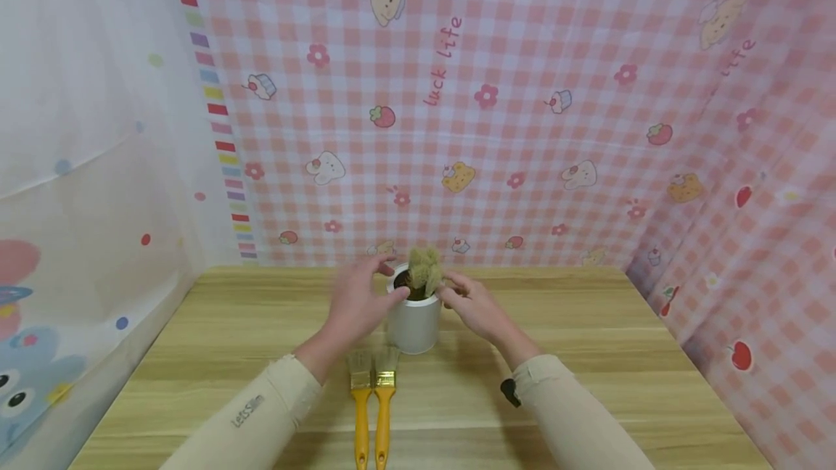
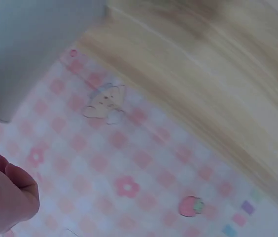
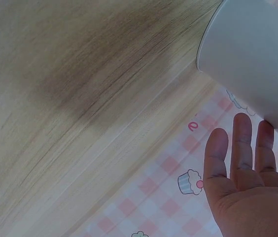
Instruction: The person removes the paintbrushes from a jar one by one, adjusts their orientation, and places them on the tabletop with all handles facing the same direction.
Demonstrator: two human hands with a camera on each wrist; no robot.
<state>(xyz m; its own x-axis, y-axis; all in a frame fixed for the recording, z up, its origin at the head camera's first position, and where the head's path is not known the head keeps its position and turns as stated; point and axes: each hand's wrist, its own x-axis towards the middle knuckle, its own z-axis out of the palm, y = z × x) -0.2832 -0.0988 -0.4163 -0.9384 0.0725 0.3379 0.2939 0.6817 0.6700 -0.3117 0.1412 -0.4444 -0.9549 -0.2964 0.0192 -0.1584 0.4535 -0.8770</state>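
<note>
A white cylindrical pot (image 1: pixel 414 325) stands upright on the table, with dark brown soil-like filling (image 1: pixel 402 280) inside. From it rises a fuzzy yellow-green plant (image 1: pixel 424 270), set toward the right side of the opening. My left hand (image 1: pixel 361 297), slightly blurred, is at the pot's left rim with thumb and fingers spread apart. On the other side, my right hand (image 1: pixel 475 304) has its thumb and forefinger at the plant's right edge; whether they touch it is unclear. The right wrist view shows its other fingers (image 3: pixel 241 143) loosely extended beside the pot (image 3: pixel 257 59).
Two paintbrushes with yellow handles (image 1: pixel 361 419) lie side by side in front of the pot, bristles toward it. Pink checked cloth (image 1: pixel 418 136) hangs behind the wooden table (image 1: pixel 562 368) and along the right. A white patterned cloth (image 1: pixel 98 165) hangs on the left.
</note>
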